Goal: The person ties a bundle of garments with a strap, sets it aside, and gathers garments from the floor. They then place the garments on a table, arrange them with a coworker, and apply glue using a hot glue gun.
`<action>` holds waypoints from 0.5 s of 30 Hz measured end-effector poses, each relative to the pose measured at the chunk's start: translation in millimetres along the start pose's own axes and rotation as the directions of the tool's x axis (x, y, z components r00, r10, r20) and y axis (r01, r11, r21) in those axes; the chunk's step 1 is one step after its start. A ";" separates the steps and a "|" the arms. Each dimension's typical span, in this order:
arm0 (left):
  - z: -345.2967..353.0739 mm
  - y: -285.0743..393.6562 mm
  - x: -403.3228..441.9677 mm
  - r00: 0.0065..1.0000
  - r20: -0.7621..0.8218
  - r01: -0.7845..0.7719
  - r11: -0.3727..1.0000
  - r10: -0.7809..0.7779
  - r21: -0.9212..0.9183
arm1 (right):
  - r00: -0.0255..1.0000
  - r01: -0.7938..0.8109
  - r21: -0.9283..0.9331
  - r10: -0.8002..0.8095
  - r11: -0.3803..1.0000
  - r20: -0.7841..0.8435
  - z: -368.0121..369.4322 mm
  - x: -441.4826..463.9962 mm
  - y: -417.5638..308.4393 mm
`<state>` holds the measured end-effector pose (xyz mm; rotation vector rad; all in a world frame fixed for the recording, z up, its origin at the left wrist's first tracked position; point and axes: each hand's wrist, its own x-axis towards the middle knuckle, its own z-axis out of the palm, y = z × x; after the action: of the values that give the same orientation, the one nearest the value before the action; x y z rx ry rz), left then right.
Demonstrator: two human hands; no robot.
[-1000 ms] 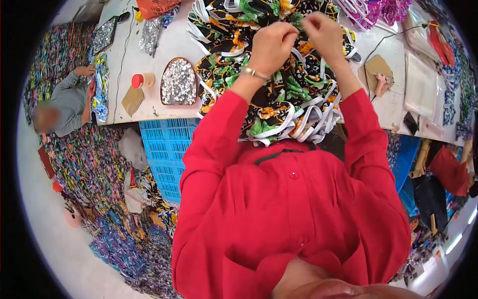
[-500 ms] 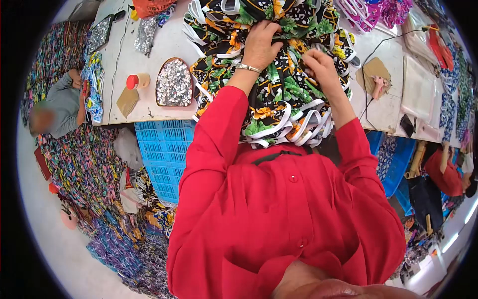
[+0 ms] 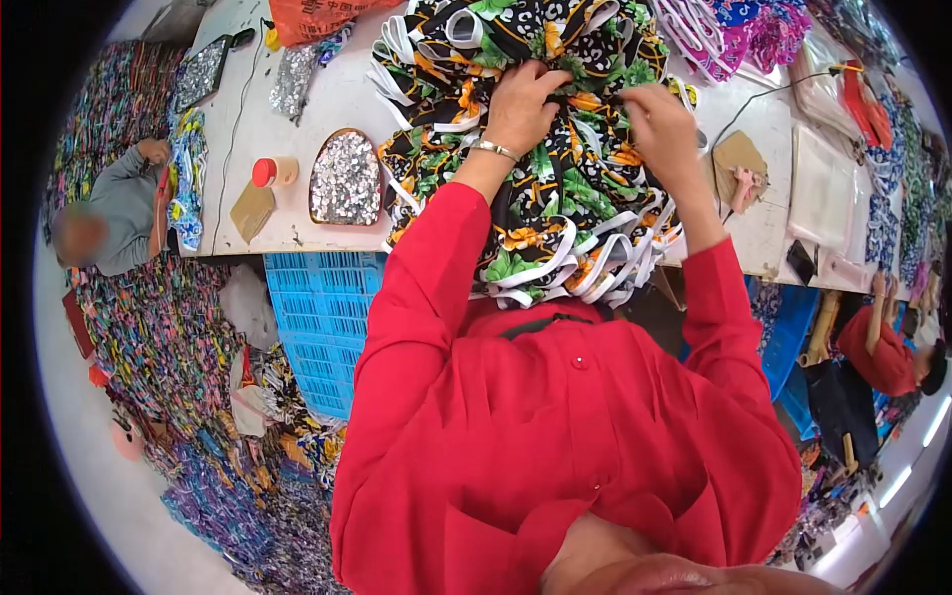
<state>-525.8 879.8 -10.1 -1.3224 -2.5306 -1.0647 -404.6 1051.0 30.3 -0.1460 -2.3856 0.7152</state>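
Observation:
A heap of black floral fabric (image 3: 570, 188) with white edging, printed with orange and green flowers, covers the middle of the table and hangs over its front edge. My left hand (image 3: 524, 107) lies on the upper part of the heap, thumb and fingers apart, fingertips against the cloth. My right hand (image 3: 662, 127) is at the right side of the heap, its fingers bent and fingertips close to the fabric; whether they pinch anything is too small to tell. Left of the heap stands a tray of silvery sequins or beads (image 3: 345, 180).
A red-lidded jar (image 3: 275, 173) and brown card (image 3: 253, 210) are at the left, a tool on card (image 3: 740, 169) and plastic bags (image 3: 823, 188) at the right. Blue crates (image 3: 319, 317) stand below. Co-workers sit at far left (image 3: 124, 213) and far right (image 3: 878, 342).
Both hands have come apart from above the heap. My left hand has lowered onto the cloth; my right hand moved down, then slightly right. The far-right person has come into fuller view.

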 end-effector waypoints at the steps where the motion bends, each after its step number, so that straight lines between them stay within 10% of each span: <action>1: -0.9 2.0 0.6 0.999 0.033 0.001 1.000 -0.002 0.029 | 0.986 -0.036 -0.053 0.044 0.998 0.160 20.4 2.1 4.0; 7: -2.8 1.6 3.4 0.993 0.070 0.099 0.995 -0.099 0.004 | 0.907 -0.185 -0.155 0.230 0.970 0.353 54.2 3.6 -20.6; 10: -3.3 -2.3 8.7 0.994 0.054 0.096 0.995 -0.094 -0.033 | 0.990 -0.081 -0.150 0.097 0.985 0.101 61.9 4.5 -25.3; 15: -4.6 -2.3 7.6 0.991 0.089 0.100 0.993 -0.095 -0.058 | 0.980 0.010 -0.149 0.019 0.989 0.197 77.6 9.2 1.5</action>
<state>-533.3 881.3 -5.0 -1.2984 -2.6711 -1.1377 -459.1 1019.3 -15.9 -0.1489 -2.6309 0.5757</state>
